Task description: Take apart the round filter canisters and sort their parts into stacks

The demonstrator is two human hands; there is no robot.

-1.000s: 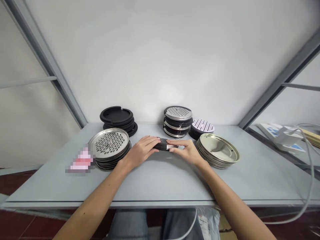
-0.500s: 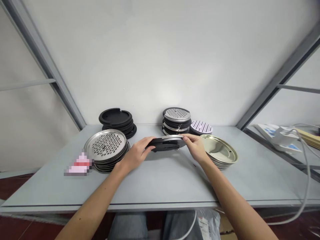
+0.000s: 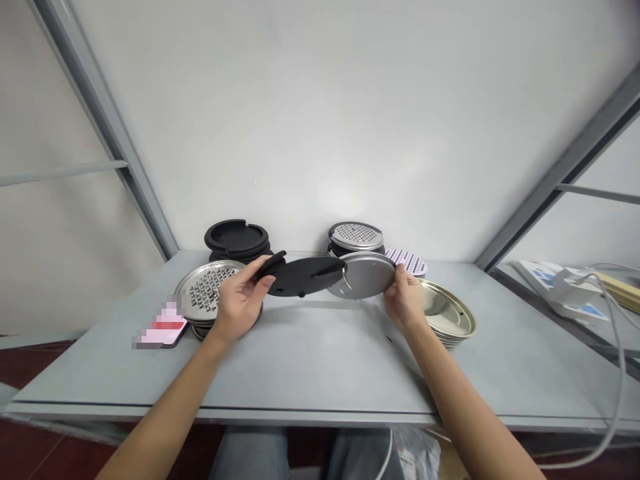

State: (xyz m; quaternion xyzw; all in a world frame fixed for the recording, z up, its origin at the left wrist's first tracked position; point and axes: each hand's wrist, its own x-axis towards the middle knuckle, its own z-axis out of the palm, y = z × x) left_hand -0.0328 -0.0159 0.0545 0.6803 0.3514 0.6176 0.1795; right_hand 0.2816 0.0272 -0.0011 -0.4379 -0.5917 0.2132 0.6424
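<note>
My left hand (image 3: pixel 239 300) pinches the left rim of a black round disc (image 3: pixel 305 276), with the thumb below and fingers above. In my right hand (image 3: pixel 405 299), a silver metal disc (image 3: pixel 370 277) is gripped by its right edge. Both discs are tilted above the table, overlapping where they meet, with a small metal wire loop (image 3: pixel 345 287) at that spot. Close behind my left hand is a stack of round metal grater discs (image 3: pixel 205 290). A stack of gold-coloured round metal plates (image 3: pixel 450 310) sits beside my right wrist.
Black rimmed discs (image 3: pixel 237 235) are stacked at the back left. Further right stand a stack topped by a perforated silver disc (image 3: pixel 356 235) and a pale purple slotted disc (image 3: pixel 411 261). A blurred pink phone-like item (image 3: pixel 163 325) lies left; a white cable (image 3: pixel 620 373) hangs right.
The black disc and silver disc, earlier held together as one flat round piece, now spread apart sideways. My left hand has moved left and my right hand slightly right.
</note>
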